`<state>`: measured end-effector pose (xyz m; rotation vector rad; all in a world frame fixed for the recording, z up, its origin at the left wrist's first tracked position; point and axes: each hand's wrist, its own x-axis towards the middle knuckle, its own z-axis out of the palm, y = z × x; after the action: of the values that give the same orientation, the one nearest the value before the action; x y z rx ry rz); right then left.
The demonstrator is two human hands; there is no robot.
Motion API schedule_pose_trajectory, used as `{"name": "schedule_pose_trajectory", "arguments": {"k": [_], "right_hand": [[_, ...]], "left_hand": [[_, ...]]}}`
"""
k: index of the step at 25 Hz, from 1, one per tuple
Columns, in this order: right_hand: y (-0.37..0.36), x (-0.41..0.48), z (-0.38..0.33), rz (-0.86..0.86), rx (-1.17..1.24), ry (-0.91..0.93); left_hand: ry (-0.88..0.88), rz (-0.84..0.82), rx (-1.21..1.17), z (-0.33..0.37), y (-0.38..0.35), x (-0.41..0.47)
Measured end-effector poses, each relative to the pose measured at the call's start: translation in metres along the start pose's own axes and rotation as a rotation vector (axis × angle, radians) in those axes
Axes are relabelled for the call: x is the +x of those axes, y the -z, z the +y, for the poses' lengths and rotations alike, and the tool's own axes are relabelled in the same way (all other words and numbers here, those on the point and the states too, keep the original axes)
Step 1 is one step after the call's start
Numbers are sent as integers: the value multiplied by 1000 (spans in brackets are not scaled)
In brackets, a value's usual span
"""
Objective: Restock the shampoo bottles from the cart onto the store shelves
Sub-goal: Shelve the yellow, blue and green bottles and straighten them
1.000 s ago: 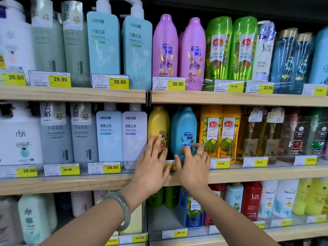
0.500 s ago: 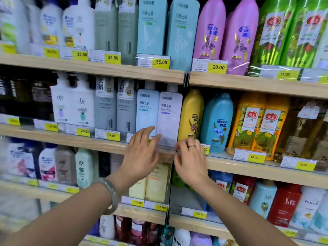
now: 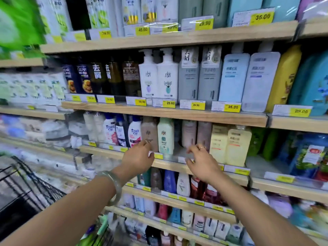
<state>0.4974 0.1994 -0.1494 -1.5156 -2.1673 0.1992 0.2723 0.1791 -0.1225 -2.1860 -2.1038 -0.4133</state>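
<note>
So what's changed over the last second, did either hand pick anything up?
No. The left hand and right hand have dropped from the shelf with the yellow and blue bottles to the wooden shelf below it and further left, by the brown bottle and pale green bottle. The view swung left, so the black wire cart now shows. Both hands remain empty; no bottle moved.

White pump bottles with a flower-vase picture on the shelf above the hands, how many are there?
2. Both stand side by side: one with a purple vase, one with a teal vase, above the 25.00 tag. More may be hidden behind.
</note>
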Motion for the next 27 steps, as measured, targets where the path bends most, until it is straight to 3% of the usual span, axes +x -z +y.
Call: {"name": "schedule_pose_trajectory", "arguments": {"k": [9,20,27], "right_hand": [[-136,-2,-104,-329,195,-79],[-265,87,-117,-636,257,-141],[-339,112,-169,-855,271,-124]], "left_hand": [[182,-248,30,-176,-30,-54],[452,-434,43,-281,-105,-23],[635,-602,48,-374,-136,-33]]}}
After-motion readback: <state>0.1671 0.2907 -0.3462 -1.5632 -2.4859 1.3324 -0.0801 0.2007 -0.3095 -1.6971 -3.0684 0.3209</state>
